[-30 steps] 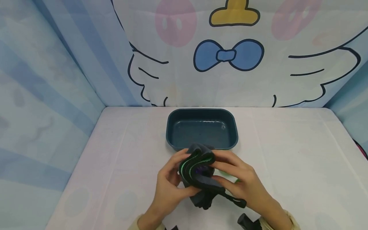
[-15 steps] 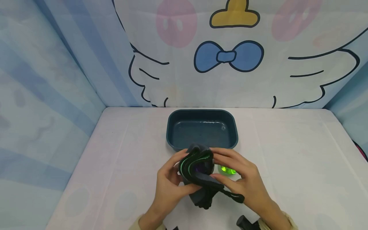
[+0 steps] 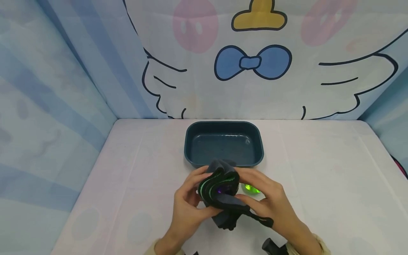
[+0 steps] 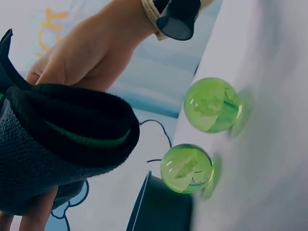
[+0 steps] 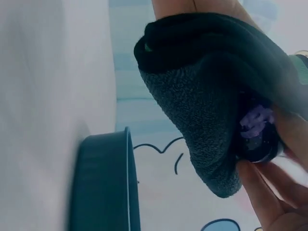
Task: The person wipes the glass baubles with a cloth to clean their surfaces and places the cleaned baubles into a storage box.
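Observation:
In the head view, a thick folded cloth (image 3: 223, 202), dark grey and black with bright green lines along its layers, is held off the table between both hands. My left hand (image 3: 188, 207) grips its left side, thumb across the front. From the right, my right hand (image 3: 271, 196) pinches it with fingers and thumb. Inside the fold sits a dark glossy ball (image 5: 257, 127) with a purple swirl, and fingers touch it in the right wrist view. The cloth hides most of this ball. Two clear green balls (image 4: 211, 105) lie on the table beneath the hands.
A dark teal rectangular tub (image 3: 223, 145) stands behind the hands, with nothing seen inside it. The white-covered table (image 3: 318, 177) is bounded by a printed curtain (image 3: 255, 95) at the back. A dark cylindrical wrist device (image 3: 274, 246) sits by the right sleeve.
The cloth and both hands stay almost in place, with small shifts of the right fingers and cloth. A green ball shows more beside the right hand than one second ago.

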A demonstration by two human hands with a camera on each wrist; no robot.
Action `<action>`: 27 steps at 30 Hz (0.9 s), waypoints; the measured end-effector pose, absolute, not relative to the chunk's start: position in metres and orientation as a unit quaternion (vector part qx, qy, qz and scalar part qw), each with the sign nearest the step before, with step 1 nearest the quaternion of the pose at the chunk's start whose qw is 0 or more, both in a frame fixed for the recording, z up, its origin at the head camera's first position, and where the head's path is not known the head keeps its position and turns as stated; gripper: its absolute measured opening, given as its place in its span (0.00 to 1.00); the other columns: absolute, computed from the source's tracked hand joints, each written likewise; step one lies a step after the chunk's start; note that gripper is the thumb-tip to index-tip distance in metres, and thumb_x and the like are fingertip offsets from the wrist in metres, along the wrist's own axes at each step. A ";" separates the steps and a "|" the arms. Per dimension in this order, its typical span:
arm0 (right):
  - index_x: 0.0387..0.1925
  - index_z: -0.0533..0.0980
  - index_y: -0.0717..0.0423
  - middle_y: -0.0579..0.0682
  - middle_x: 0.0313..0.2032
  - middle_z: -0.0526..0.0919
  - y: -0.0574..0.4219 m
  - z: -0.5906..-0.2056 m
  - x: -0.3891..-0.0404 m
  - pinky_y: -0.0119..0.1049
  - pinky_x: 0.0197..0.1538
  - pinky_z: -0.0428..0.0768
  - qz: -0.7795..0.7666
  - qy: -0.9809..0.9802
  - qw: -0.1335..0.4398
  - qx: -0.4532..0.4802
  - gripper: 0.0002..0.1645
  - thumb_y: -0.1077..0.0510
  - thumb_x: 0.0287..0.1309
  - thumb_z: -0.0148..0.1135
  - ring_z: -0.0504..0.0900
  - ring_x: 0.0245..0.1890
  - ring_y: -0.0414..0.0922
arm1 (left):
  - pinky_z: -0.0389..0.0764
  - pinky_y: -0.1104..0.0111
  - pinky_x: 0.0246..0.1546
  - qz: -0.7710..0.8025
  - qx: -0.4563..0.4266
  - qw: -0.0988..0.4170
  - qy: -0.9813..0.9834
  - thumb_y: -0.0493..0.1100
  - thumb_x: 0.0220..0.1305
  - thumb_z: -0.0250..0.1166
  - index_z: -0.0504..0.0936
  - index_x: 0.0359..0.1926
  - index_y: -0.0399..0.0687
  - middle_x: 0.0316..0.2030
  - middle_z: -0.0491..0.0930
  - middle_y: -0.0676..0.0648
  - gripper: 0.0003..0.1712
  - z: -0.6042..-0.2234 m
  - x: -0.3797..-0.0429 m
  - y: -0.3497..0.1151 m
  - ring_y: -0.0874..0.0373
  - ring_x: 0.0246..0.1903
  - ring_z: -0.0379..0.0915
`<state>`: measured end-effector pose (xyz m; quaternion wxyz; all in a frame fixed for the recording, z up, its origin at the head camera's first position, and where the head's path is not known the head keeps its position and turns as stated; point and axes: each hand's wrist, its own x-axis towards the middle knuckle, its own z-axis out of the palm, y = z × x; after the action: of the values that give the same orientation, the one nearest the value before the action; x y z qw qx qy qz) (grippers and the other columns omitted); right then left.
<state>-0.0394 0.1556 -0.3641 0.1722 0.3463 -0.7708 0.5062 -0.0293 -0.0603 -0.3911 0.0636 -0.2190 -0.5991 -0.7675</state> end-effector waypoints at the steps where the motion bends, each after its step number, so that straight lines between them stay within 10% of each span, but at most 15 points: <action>1: 0.56 0.78 0.62 0.54 0.52 0.83 0.155 -0.364 -0.039 0.26 0.54 0.81 0.507 -0.779 0.166 0.330 0.26 0.59 0.57 0.71 0.82 0.53 0.37 | 0.84 0.62 0.51 -0.767 -0.215 0.062 -0.602 0.24 0.48 0.73 0.75 0.58 0.30 0.63 0.69 0.38 0.34 -0.390 -0.029 -0.060 0.54 0.56 0.76; 7: 0.53 0.79 0.61 0.54 0.49 0.84 0.150 -0.363 -0.037 0.28 0.47 0.85 0.513 -0.791 0.161 0.294 0.31 0.71 0.43 0.76 0.84 0.47 0.37 | 0.84 0.62 0.52 -0.770 -0.187 0.038 -0.609 0.24 0.44 0.75 0.75 0.58 0.32 0.64 0.69 0.39 0.37 -0.386 -0.028 -0.062 0.55 0.56 0.76; 18: 0.56 0.78 0.64 0.55 0.58 0.78 0.157 -0.363 -0.043 0.28 0.61 0.77 0.508 -0.751 0.180 0.380 0.25 0.52 0.63 0.65 0.76 0.60 0.40 | 0.85 0.61 0.50 -0.777 -0.209 0.051 -0.592 0.23 0.46 0.73 0.72 0.60 0.29 0.62 0.71 0.39 0.37 -0.391 -0.032 -0.063 0.53 0.53 0.79; 27: 0.56 0.78 0.65 0.55 0.55 0.81 0.157 -0.366 -0.042 0.27 0.57 0.80 0.508 -0.761 0.182 0.359 0.24 0.59 0.59 0.69 0.79 0.57 0.37 | 0.86 0.60 0.46 -0.763 -0.219 0.049 -0.606 0.24 0.48 0.72 0.73 0.62 0.33 0.64 0.67 0.36 0.37 -0.392 -0.029 -0.060 0.55 0.54 0.77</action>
<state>-0.0421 0.1566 -0.3656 0.1823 0.3586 -0.7614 0.5084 -0.0295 -0.0597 -0.3919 0.0490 -0.2195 -0.6065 -0.7626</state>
